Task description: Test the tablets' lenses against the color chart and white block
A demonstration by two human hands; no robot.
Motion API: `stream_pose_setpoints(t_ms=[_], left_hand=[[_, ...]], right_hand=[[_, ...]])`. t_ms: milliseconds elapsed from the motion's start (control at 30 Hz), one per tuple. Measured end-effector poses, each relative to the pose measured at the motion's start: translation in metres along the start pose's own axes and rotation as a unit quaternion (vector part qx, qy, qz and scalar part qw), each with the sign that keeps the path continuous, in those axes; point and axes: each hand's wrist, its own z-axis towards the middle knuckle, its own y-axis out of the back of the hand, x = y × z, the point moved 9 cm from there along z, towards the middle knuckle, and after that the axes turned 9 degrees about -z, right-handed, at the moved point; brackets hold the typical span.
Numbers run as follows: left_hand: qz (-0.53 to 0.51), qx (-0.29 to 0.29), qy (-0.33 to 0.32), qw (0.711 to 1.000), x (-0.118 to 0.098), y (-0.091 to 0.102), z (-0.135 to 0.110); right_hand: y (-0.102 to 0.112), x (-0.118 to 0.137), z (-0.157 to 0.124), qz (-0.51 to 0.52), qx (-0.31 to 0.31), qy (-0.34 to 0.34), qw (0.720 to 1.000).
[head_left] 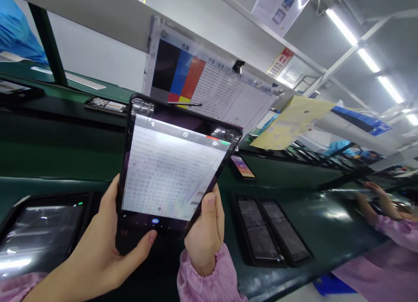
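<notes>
I hold a black tablet (173, 171) upright in both hands, its lit screen showing a pale grid of small text. My left hand (101, 254) grips its lower left edge, thumb lying across the bottom bezel. My right hand (205, 232) wraps round its lower right edge, thumb up along the side. Behind the tablet hangs a test chart (202, 82) with black, blue, red and yellow blocks and a table of text.
A green bench (326, 223) runs across. A dark tablet (39, 232) lies at lower left, two dark phones (271, 232) at right, a lit phone (242, 167) further back. Another person's hand (379, 197) and pink sleeve (395, 232) are at far right. A yellow sheet (294, 123) hangs above.
</notes>
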Motion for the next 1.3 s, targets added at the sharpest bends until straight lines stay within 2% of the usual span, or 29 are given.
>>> stream_pose_setpoints(t_ms=[167,333,467,533,633,700,833,900,967,1033,1100,1167,1233,1267,1300], left_hand=[[-0.002,0.017,-0.026,1.000,-0.002,-0.001,0.001],[0.008,0.104,-0.081,0.991,-0.003,0.006,0.001],[0.004,0.139,-0.060,0.988,0.001,0.013,-0.001],[-0.004,0.115,-0.038,0.993,-0.003,0.013,0.001],[-0.010,0.042,-0.025,0.999,-0.015,0.012,0.006],[-0.007,0.034,-0.027,0.999,-0.021,0.011,0.009],[-0.034,0.133,-0.030,0.990,-0.018,0.006,0.001],[-0.081,0.110,0.019,0.990,-0.002,0.013,-0.010],[-0.131,0.038,0.112,0.984,0.027,0.022,-0.025],[-0.177,-0.011,0.212,0.961,0.062,0.020,-0.046],[-0.211,-0.052,0.292,0.931,0.095,0.016,-0.066],[-0.243,-0.104,0.353,0.897,0.120,0.016,-0.086],[-0.267,-0.150,0.405,0.861,0.137,0.017,-0.107],[-0.272,-0.163,0.427,0.847,0.142,0.018,-0.116],[-0.268,-0.168,0.443,0.838,0.145,0.020,-0.125]], right_hand=[[-0.006,0.005,0.002,0.049,0.018,0.011,0.999],[-0.003,0.009,0.006,0.064,0.013,-0.002,0.998],[0.001,0.005,0.007,0.075,-0.004,-0.008,0.997],[0.003,0.004,0.008,0.072,-0.016,-0.009,0.997],[0.003,0.006,0.010,0.071,-0.015,-0.010,0.997],[0.001,0.008,0.012,0.075,-0.005,-0.009,0.997],[0.007,0.001,0.012,0.057,-0.025,-0.010,0.998],[0.014,-0.016,0.005,0.041,-0.059,-0.032,0.997],[0.019,-0.044,-0.009,0.027,-0.074,-0.089,0.993],[0.018,-0.075,-0.024,0.008,-0.053,-0.169,0.984],[0.014,-0.098,-0.033,-0.031,-0.002,-0.228,0.973],[0.007,-0.111,-0.028,-0.088,0.093,-0.227,0.965],[0.004,-0.120,-0.011,-0.154,0.182,-0.179,0.954],[0.008,-0.126,0.000,-0.193,0.199,-0.149,0.949],[0.019,-0.133,0.014,-0.240,0.186,-0.123,0.945]])
